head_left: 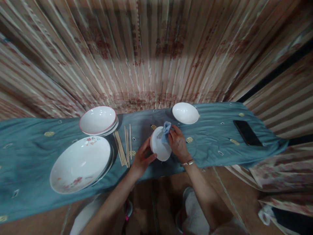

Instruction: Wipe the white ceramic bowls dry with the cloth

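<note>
In the middle of the head view, my left hand grips a small white bowl by its left side, tilted above the cloth-covered table. My right hand pinches a light blue cloth and presses it against the bowl's upper right rim. Part of the bowl is hidden behind the cloth. Just left of my left hand lie several wooden chopsticks. Beyond my right hand, another white bowl rests by the table's far edge.
At the left stand a stack of red-rimmed bowls and a large flower-patterned dish on other dishes. A black phone lies at the right. The teal tablecloth is wrinkled, and a pleated curtain hangs behind the table.
</note>
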Available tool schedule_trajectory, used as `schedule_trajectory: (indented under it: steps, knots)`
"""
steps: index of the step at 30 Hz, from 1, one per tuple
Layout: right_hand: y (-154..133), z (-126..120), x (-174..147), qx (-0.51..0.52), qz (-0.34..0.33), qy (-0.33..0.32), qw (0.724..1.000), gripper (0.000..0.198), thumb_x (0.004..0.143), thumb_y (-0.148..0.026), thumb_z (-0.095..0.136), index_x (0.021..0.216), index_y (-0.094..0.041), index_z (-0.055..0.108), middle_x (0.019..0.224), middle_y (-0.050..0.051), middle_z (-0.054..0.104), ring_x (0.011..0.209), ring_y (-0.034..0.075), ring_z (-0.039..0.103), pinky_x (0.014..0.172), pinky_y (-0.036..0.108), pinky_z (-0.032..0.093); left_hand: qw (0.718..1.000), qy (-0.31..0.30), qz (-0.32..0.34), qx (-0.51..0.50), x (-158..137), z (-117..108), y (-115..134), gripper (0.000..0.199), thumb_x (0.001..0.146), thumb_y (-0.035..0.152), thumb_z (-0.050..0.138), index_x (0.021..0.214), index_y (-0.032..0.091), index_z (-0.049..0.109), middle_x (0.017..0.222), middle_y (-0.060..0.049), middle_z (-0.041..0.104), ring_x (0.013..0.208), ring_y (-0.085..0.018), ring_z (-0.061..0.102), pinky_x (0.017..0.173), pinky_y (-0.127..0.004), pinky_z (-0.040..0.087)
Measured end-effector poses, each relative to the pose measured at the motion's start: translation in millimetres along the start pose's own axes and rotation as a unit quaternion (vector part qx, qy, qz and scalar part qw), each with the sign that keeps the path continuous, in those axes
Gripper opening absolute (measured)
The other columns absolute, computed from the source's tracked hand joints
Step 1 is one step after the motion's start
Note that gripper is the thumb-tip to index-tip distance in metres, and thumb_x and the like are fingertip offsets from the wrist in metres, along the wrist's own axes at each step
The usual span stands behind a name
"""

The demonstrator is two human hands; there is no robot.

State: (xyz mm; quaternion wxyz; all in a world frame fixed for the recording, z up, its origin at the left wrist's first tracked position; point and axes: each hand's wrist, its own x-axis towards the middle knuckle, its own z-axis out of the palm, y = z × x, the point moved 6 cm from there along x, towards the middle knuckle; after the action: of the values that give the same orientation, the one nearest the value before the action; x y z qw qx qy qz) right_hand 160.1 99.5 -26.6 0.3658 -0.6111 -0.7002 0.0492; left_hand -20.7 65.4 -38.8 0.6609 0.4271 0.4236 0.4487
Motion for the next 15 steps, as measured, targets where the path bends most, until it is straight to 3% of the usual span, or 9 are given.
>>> schedule_trajectory:
  steps: [6, 10, 15]
  knots:
    - [5.6, 1.1, -14.7, -0.013, 0.008, 0.001, 1.0, 0.034, 0.094, -0.015, 0.04, 0.124, -0.012, 0.055, 0.134, 0.023, 0.052, 0.13, 0.032, 0.047, 0.105, 0.058, 0.043, 1.0, 0.008, -0.007, -0.012, 1.6, -1.6, -1.2, 0.082, 0.062, 0.031, 0.084, 0.137, 0.02, 0.052, 0.136, -0.014, 0.058, 0.127, -0.035, 0.051, 0.098, -0.046, 0.05]
    - [-2.6, -3.1, -23.4, -0.016, -0.026, 0.022, 0.999, 0.039, 0.095, -0.016, 0.041, 0.133, -0.011, 0.048, 0.145, 0.022, 0.042, 0.138, 0.031, 0.04, 0.108, 0.054, 0.043, 1.0, 0.004, -0.017, -0.008, 2.2, -0.8, -1.6, 0.083, 0.062, 0.032, 0.084, 0.138, 0.02, 0.051, 0.131, -0.013, 0.061, 0.124, -0.034, 0.053, 0.096, -0.045, 0.051]
    - [-15.9, 2.2, -30.4, 0.009, -0.081, -0.014, 0.997, 0.032, 0.095, -0.011, 0.039, 0.12, -0.014, 0.059, 0.142, 0.02, 0.048, 0.126, 0.025, 0.054, 0.104, 0.045, 0.049, 1.0, 0.003, -0.015, -0.004, 0.9, 1.9, 2.7, 0.082, 0.063, 0.033, 0.083, 0.138, 0.019, 0.051, 0.128, -0.013, 0.063, 0.121, -0.034, 0.056, 0.094, -0.044, 0.052]
